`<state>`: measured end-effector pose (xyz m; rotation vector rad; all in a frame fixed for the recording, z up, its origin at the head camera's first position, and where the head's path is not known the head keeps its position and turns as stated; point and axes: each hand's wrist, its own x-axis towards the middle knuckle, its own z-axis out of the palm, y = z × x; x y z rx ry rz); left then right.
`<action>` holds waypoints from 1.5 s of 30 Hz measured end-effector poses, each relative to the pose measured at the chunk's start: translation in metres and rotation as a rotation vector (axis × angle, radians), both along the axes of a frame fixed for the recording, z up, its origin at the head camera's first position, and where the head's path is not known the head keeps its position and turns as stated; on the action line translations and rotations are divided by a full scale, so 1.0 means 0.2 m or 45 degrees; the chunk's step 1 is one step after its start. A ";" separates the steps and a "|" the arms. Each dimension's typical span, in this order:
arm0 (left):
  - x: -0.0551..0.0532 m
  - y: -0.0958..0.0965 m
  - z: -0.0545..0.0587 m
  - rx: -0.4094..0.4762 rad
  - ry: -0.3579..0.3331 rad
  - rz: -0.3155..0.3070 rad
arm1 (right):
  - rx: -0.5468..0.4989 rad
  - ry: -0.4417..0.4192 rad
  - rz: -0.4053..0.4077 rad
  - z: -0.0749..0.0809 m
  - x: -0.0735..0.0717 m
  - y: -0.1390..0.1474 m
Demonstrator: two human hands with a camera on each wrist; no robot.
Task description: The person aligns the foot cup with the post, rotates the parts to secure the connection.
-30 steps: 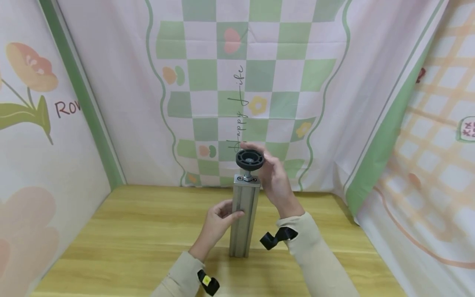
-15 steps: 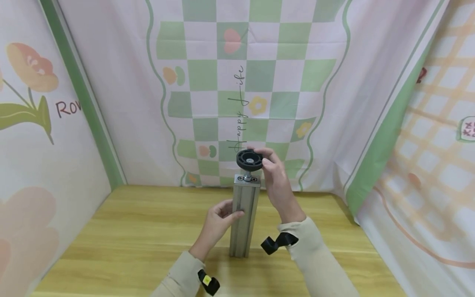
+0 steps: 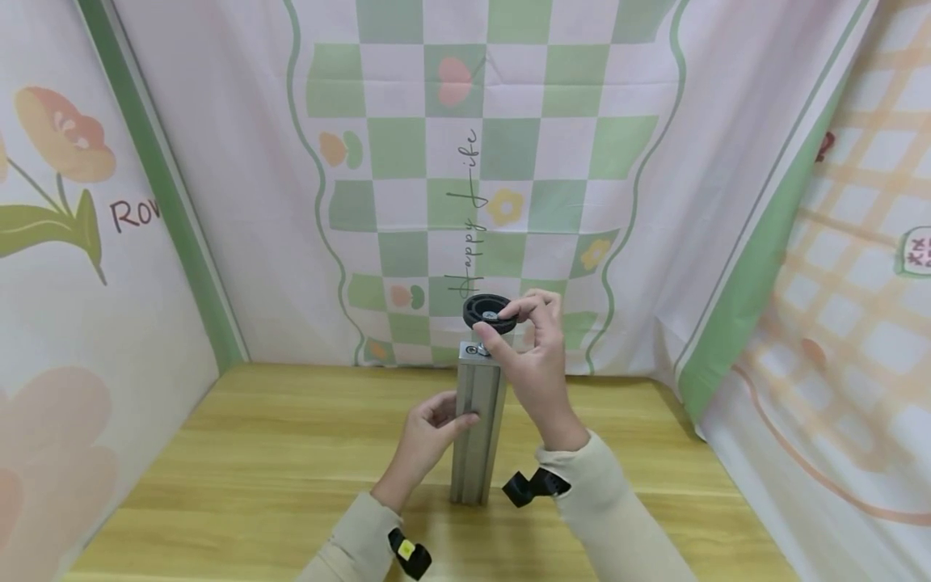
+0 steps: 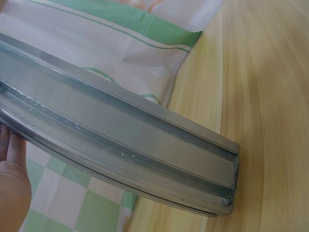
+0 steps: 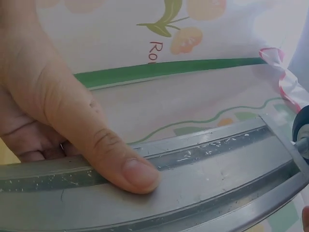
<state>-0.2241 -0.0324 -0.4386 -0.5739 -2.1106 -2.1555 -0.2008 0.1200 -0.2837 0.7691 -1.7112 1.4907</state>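
Observation:
A grey aluminium profile [image 3: 473, 465] with long grooves stands upright on the table, a black round levelling foot [image 3: 476, 305] on a short metal stem at its top. My left hand [image 3: 427, 432] grips the profile partway up, thumb across the near face. The right wrist view shows the left thumb [image 5: 140, 175] flat on the metal, with the foot [image 5: 302, 128] cut off by the frame edge. My right hand [image 3: 540, 372] pinches the right side of the foot's rim, thumb at the front and a finger over the cup. Its hand hides part of the profile's top end.
Below lies a wood-grain tabletop [image 3: 240, 453], with the profile's lower end [image 4: 231, 179] against it. A green-and-white checked cloth [image 3: 509, 145] hangs behind. Printed cloth walls [image 3: 58, 323] close in both sides. Black straps with small mounts [image 3: 538, 487] sit on the sleeves.
My right hand has come round from the far right side of the foot to its near side, and thumb and finger now pinch the rim. The left hand keeps its hold.

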 end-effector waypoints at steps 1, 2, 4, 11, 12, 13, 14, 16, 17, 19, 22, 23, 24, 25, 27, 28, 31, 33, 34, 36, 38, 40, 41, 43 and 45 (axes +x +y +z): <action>0.00 0.00 0.00 0.000 -0.001 0.000 | 0.012 0.029 -0.028 0.01 0.02 -0.01; 0.00 0.00 0.00 0.000 -0.001 0.000 | 0.020 0.056 -0.055 0.03 0.03 -0.02; 0.00 0.00 0.00 -0.005 -0.003 0.003 | 0.041 0.112 -0.095 0.03 0.04 -0.03; 0.00 0.00 0.00 -0.003 0.006 0.002 | 0.085 0.197 -0.217 -0.06 -0.08 0.01; 0.00 0.00 0.00 0.001 0.007 0.001 | 0.088 0.194 -0.225 -0.07 -0.09 0.02; 0.00 0.00 0.00 0.004 0.006 -0.001 | 0.087 0.185 -0.220 -0.07 -0.10 0.03; 0.00 0.00 0.00 0.004 0.003 0.000 | 0.091 0.166 -0.209 -0.07 -0.10 0.04; 0.00 0.00 0.00 0.004 -0.005 0.004 | 0.095 0.089 -0.122 -0.06 -0.12 0.05; 0.00 0.00 0.00 0.004 -0.010 0.006 | 0.095 0.038 -0.050 -0.05 -0.12 0.07; 0.00 0.00 0.00 0.004 -0.019 0.013 | 0.076 -0.081 0.149 -0.04 -0.14 0.09; 0.00 0.00 0.00 0.002 -0.021 0.021 | 0.036 -0.224 0.424 -0.02 -0.16 0.11; 0.00 0.00 0.00 0.004 -0.019 0.022 | 0.026 -0.252 0.492 -0.02 -0.17 0.12; 0.00 0.00 0.00 0.004 -0.017 0.022 | 0.017 -0.274 0.549 -0.02 -0.17 0.12; 0.00 0.00 0.00 0.004 -0.016 0.022 | 0.014 -0.286 0.583 -0.02 -0.18 0.12; 0.00 0.00 0.00 0.005 -0.017 0.022 | 0.014 -0.299 0.640 -0.02 -0.19 0.13; 0.00 0.00 0.00 0.005 -0.019 0.022 | 0.018 -0.305 0.658 -0.02 -0.19 0.13; 0.00 0.00 0.00 -0.002 -0.028 0.024 | 0.020 -0.313 0.719 -0.03 -0.20 0.14; 0.00 0.00 0.00 -0.006 -0.031 0.025 | 0.020 -0.316 0.753 -0.03 -0.20 0.14; 0.00 0.00 0.00 -0.009 -0.030 0.026 | 0.018 -0.319 0.765 -0.03 -0.20 0.14; 0.00 0.00 0.00 -0.011 -0.032 0.025 | 0.013 -0.325 0.780 -0.03 -0.20 0.15; 0.00 0.00 0.00 -0.008 -0.031 0.024 | 0.010 -0.323 0.783 -0.04 -0.20 0.15; 0.00 0.00 0.00 -0.006 -0.031 0.022 | 0.012 -0.316 0.778 -0.04 -0.20 0.15; 0.00 0.00 0.00 -0.004 -0.033 0.020 | 0.011 -0.309 0.772 -0.04 -0.20 0.15; 0.01 0.00 0.00 -0.001 -0.034 0.016 | 0.013 -0.293 0.754 -0.04 -0.20 0.15; 0.00 0.00 0.00 0.001 -0.035 0.013 | 0.015 -0.277 0.727 -0.04 -0.20 0.15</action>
